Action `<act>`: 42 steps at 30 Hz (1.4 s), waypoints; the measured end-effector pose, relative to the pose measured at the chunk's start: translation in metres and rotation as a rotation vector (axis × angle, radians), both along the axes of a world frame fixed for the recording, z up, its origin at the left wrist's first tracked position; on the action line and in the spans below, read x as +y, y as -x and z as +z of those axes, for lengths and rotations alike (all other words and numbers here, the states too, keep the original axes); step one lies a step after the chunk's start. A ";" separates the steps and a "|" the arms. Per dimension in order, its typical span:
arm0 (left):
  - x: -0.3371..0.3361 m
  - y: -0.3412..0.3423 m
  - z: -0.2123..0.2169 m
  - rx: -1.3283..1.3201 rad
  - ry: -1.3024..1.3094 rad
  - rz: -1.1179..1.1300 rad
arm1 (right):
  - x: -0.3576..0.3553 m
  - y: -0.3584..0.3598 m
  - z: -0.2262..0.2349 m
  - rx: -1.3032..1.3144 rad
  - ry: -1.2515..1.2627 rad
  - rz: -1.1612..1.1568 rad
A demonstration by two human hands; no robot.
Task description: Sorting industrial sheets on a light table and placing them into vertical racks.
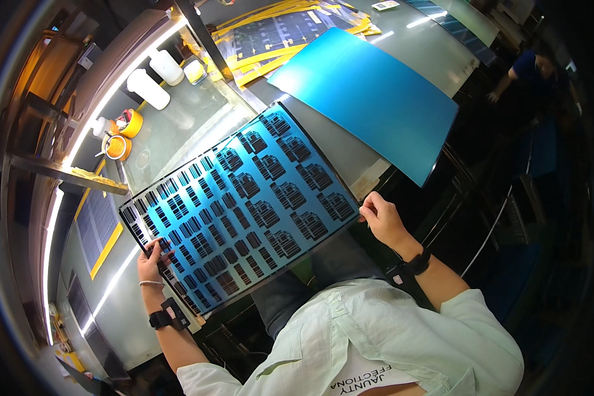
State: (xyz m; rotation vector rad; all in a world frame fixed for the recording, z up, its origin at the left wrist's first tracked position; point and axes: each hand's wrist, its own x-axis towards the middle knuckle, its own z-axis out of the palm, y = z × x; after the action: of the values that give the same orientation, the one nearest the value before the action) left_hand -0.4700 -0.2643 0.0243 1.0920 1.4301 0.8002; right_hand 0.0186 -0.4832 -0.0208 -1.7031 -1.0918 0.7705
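Between my hands is a large blue sheet (221,211) with a black border and rows of black printed patterns. It is tilted over my lap, its far part over the workbench. My left hand (152,263) grips its left edge, the thumb lying on the printed face and the other fingers partly hidden. At the right edge, near the corner, my right hand (381,216) pinches the sheet between thumb and fingers. A plain blue sheet (369,99) lies on the bench beyond it, to the right.
Yellow-edged dark films (277,39) are stacked at the back. White bottles (148,89) and yellow tape rolls (117,147) stand on the bench's left side, beneath a bright tube light (129,76). A metal post (204,39) rises behind the sheet. Another person (534,72) is at far right.
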 end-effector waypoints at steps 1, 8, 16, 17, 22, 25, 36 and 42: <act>0.000 -0.002 0.000 0.007 0.003 0.005 | 0.000 -0.001 -0.001 0.001 -0.009 -0.004; 0.000 -0.003 -0.008 -0.020 0.208 -0.086 | 0.004 -0.007 -0.012 -0.135 -0.038 -0.045; 0.026 -0.006 -0.057 0.244 -0.049 0.195 | -0.012 -0.035 -0.002 0.035 0.068 0.009; 0.030 -0.010 -0.064 0.317 -0.190 0.210 | -0.012 -0.034 -0.003 0.046 0.078 0.009; 0.049 -0.031 -0.055 0.786 -0.196 0.239 | -0.018 -0.031 -0.006 0.060 0.088 -0.004; 0.050 -0.048 -0.048 1.009 -0.306 0.108 | -0.021 -0.029 -0.001 0.052 0.100 -0.020; 0.059 -0.040 -0.051 1.224 -0.196 -0.122 | -0.016 -0.028 0.002 0.041 0.107 0.012; 0.057 -0.042 -0.051 1.353 -0.363 -0.111 | -0.017 -0.034 0.018 -0.234 0.124 0.105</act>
State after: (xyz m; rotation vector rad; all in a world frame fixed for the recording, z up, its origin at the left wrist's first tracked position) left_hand -0.4276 -0.2071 -0.0266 2.1758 2.3006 0.1391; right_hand 0.0524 -0.5004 -0.0023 -1.8880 -1.3262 0.7294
